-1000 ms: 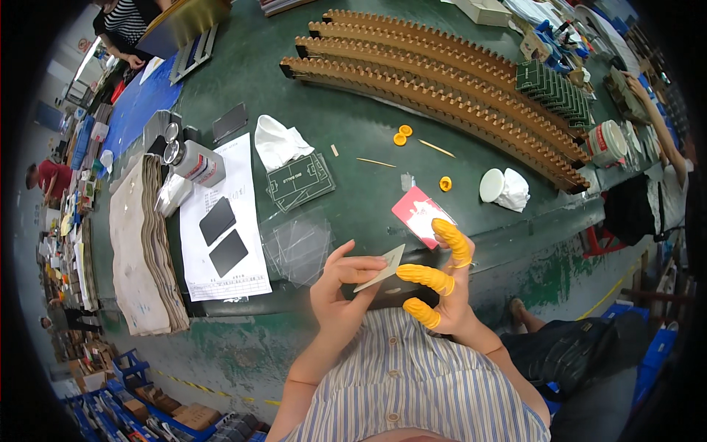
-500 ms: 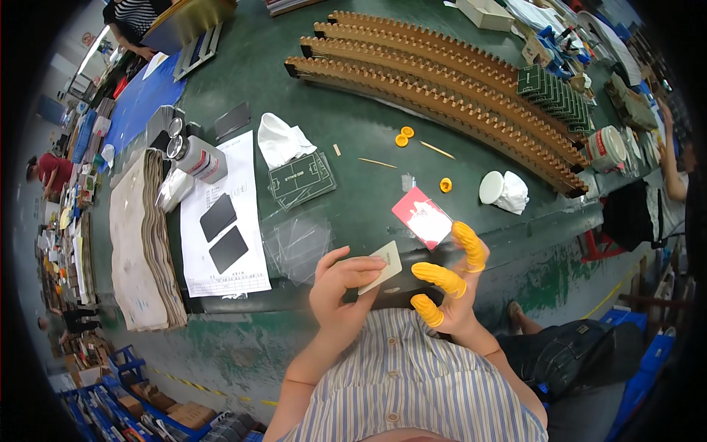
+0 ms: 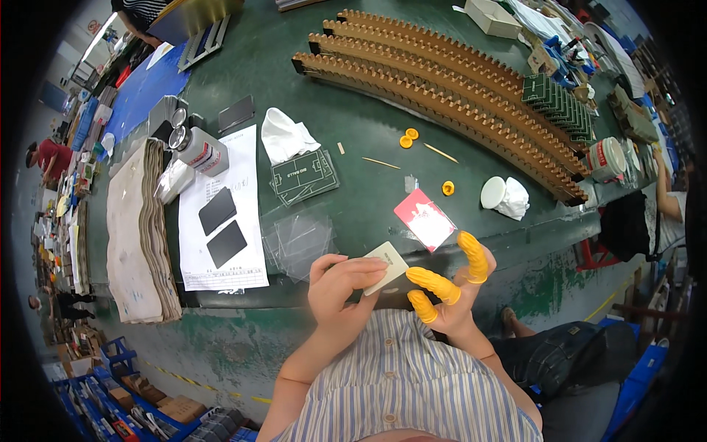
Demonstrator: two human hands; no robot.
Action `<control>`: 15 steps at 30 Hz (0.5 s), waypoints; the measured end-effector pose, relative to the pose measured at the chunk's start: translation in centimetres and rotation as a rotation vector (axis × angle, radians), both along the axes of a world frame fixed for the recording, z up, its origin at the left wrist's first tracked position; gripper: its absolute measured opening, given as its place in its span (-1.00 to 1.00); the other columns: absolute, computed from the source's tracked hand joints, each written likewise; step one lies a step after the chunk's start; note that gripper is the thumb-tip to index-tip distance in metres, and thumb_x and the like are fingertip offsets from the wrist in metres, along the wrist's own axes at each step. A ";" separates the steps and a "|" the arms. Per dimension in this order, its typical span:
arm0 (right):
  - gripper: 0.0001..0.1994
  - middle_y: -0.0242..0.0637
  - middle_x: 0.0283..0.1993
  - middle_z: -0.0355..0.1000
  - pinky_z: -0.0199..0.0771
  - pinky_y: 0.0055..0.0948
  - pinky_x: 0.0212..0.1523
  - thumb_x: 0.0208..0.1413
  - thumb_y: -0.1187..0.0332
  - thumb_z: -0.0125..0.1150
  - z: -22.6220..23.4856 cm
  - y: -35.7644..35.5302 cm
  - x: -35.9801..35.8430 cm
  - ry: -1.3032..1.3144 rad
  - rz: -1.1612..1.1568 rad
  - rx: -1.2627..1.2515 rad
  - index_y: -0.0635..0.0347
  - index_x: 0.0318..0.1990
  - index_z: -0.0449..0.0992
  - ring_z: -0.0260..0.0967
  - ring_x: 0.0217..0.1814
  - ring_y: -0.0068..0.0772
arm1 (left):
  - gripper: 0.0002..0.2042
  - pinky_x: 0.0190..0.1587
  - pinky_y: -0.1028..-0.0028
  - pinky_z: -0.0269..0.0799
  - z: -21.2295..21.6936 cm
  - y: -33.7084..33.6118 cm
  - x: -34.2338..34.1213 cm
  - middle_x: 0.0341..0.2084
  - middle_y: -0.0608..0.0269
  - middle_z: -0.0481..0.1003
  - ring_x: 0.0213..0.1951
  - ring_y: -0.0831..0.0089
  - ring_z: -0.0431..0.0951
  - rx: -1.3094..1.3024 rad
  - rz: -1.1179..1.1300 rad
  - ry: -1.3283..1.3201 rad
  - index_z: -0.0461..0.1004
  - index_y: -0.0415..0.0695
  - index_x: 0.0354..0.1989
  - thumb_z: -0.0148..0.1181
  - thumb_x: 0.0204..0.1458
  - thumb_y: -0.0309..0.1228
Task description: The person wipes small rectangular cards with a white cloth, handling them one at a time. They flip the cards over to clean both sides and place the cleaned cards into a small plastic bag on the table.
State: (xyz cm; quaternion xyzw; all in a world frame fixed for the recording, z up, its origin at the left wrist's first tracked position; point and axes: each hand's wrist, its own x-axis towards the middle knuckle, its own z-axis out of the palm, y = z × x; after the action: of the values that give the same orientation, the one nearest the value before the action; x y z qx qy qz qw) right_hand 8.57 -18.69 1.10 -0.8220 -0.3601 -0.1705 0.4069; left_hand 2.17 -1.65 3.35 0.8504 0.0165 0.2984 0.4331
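Observation:
My left hand [image 3: 342, 289] grips a small cream-coloured card [image 3: 387, 268] between thumb and fingers, just off the table's near edge. Beside it, my right hand [image 3: 453, 295] wears yellow ribbed finger cots [image 3: 434, 284] on the thumb and two fingers. Those fingers are spread, and one fingertip comes close to the card's right edge; whether it touches I cannot tell. Beyond the right hand lies a red-and-white card [image 3: 425, 219]. Clear plastic sleeves [image 3: 298, 241] lie left of the held card, and a stack of dark green cards with white lines [image 3: 303, 177] sits behind them.
Long slotted wooden racks [image 3: 442, 96] cross the back, with green cards [image 3: 557, 107] standing at their right end. Loose yellow finger cots [image 3: 406, 141], a white cloth [image 3: 286, 136], a metal bottle [image 3: 200, 151], a paper sheet [image 3: 221, 258] and stacked brown boards [image 3: 136, 236] lie around.
The held card has turned slightly and lies flatter to view. My right hand's middle cotted fingertip has come nearer to the card's edge. The view has shifted a little.

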 end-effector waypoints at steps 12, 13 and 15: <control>-0.72 -0.17 0.22 0.05 0.03 -0.29 0.12 -0.15 0.12 0.31 0.4 0.3 0.0 -0.020 -0.013 0.013 -0.24 -0.19 0.62 -0.12 0.15 -0.14 | -0.81 -0.04 0.40 0.20 0.0 0.1 -0.1 -0.38 0.30 0.59 -0.28 0.47 0.57 0.020 0.013 0.021 0.48 -0.10 -0.45 0.29 -0.25 -0.64; -0.72 -0.17 0.22 0.05 0.03 -0.29 0.12 -0.15 0.12 0.31 0.4 0.4 0.0 -0.022 -0.005 0.000 -0.24 -0.19 0.63 -0.12 0.15 -0.14 | -0.81 -0.04 0.40 0.20 0.0 0.1 -0.1 -0.38 0.30 0.59 -0.28 0.48 0.57 0.021 0.013 0.022 0.48 -0.10 -0.45 0.29 -0.25 -0.64; -0.72 -0.17 0.23 0.05 0.03 -0.30 0.12 -0.15 0.12 0.31 0.4 0.6 -0.1 -0.026 0.003 -0.012 -0.24 -0.20 0.63 -0.11 0.14 -0.14 | -0.81 -0.04 0.41 0.20 0.0 0.2 -0.1 -0.38 0.30 0.59 -0.28 0.48 0.57 0.018 0.010 0.026 0.48 -0.10 -0.45 0.29 -0.26 -0.64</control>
State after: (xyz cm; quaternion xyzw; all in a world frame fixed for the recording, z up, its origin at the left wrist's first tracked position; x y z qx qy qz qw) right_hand 8.51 -18.14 1.46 -0.8215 -0.3678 -0.1784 0.3975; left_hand 2.07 -1.50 3.36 0.8580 0.0236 0.2894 0.4237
